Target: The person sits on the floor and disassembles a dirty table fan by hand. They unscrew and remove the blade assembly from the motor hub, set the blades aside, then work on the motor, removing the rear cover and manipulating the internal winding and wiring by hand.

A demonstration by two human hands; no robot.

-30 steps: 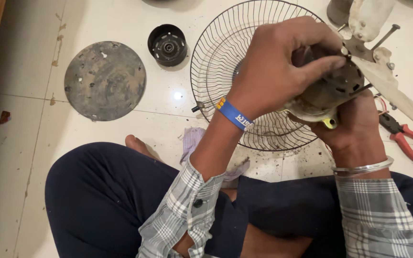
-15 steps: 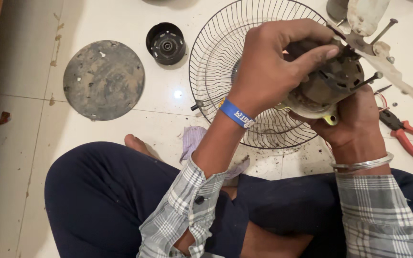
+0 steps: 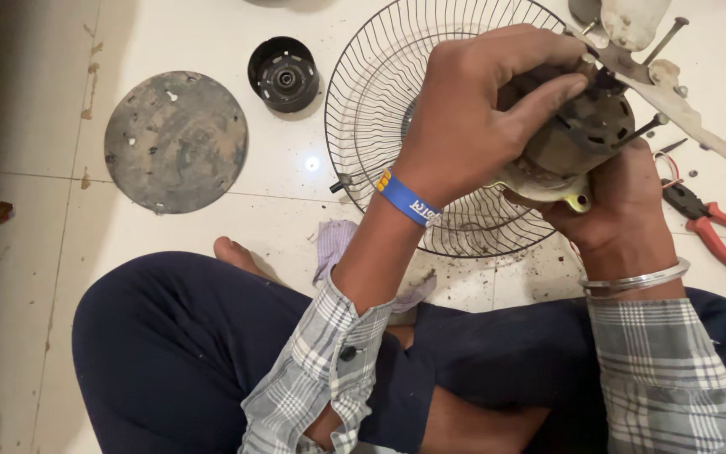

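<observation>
Head view showed the left hand point(image 3: 481, 109) clamped over a grimy fan motor point(image 3: 577, 143) at upper right, the right hand point(image 3: 623, 202) gripping it from below. Behind it lay a wire fan guard point(image 3: 380, 126); red pliers point(image 3: 712, 227) crowded the right edge, while bare floor point(image 3: 27, 277) stretched left beyond a round metal plate point(image 3: 176, 141).

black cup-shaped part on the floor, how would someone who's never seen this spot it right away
Start at the big wire fan guard lying flat on the white tile floor. Just left of its rim, clear of both hands, sits the small black cup-shaped part, open side up with a hub in its centre. The neighbouring round metal plate is flat, grey, rusty and far wider.
</observation>
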